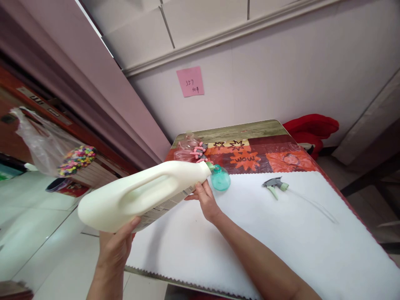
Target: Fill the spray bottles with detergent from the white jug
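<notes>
Jug slants in my grip: left fingers clasping its base, right fingers holding it near the neck. Just beyond the right ones stands the green bottle, unheld; a nudge could topple it, too steep a tilt cause spilling.

I see a bright room. The white cloth looks almost too bright, with 1 soft grey shadow beneath the big bottle. The floor shines. Near the edges, things look stretched and fuzzy.
</notes>
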Demonstrator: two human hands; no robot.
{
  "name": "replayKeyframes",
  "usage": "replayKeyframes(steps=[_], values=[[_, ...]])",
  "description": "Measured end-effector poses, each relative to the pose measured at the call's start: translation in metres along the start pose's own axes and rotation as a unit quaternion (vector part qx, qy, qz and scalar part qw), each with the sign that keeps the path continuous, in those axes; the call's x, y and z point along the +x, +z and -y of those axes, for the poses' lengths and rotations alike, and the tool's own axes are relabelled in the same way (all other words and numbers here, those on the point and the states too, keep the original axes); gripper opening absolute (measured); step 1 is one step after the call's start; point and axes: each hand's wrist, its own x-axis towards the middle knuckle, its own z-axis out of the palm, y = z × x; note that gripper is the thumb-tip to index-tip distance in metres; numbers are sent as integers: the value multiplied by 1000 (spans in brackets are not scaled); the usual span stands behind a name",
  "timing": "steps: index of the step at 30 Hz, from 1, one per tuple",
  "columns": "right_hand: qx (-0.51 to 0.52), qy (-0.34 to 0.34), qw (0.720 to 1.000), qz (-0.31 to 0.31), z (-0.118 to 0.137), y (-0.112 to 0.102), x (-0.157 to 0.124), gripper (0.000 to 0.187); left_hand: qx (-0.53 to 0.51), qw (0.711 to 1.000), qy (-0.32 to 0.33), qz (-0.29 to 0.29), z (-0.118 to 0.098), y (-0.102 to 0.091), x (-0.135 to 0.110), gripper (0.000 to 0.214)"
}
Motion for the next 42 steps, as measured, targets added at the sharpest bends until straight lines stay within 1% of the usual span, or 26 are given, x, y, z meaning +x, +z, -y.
replayKeyframes(steps=[5,22,28,33,42], values=[[-1,-1,1000,3,0,0,0,55,1,1000,-1,-4,-1,1,0,74],[0,-2,1000,6,2,0,0,54,6,1000,11,-4,3,0,0,68],[-3,-1,1000,3,1,0,1,54,16,1000,4,-13,2,0,0,69],[0,-2,1000,5,1,0,1,54,18,1000,10,-16,3,-1,0,71],[-4,2,1000,2,3,1,0,54,15,1000,0,-12,-1,2,-3,67]])
